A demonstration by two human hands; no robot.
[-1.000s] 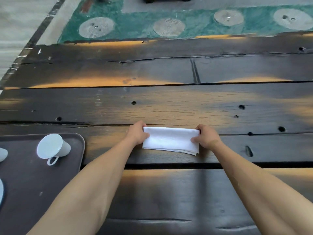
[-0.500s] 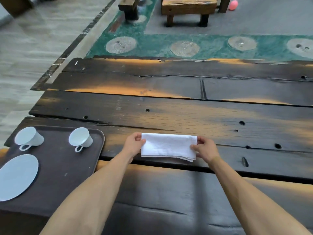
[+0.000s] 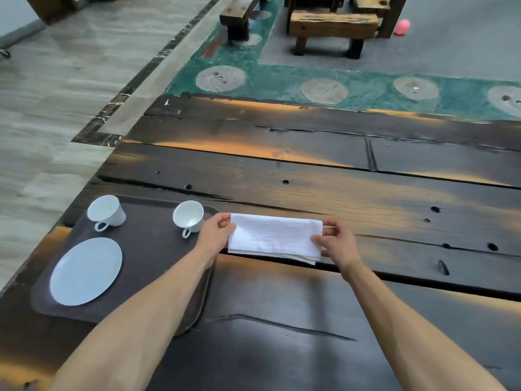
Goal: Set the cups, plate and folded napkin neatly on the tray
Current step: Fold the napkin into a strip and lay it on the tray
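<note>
White folded napkin (image 3: pixel 272 237) held beside tray (image 3: pixel 152 266).

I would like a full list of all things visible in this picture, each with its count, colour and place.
cups: two, white, at the far side of the tray, handles toward the person; second cup near the tray's right edge.
plate: one, pale blue-white, near left part of the tray.
tray: one, dark brown, left end of the table.
napkin: one, white, folded, held just right of the tray.
table: one, dark worn wood planks.
stools: wooden, on the floor beyond the table.
pink ball: one, on the floor, far right.
left hand: pinches the napkin's left end.
right hand: pinches the napkin's right end.
</note>
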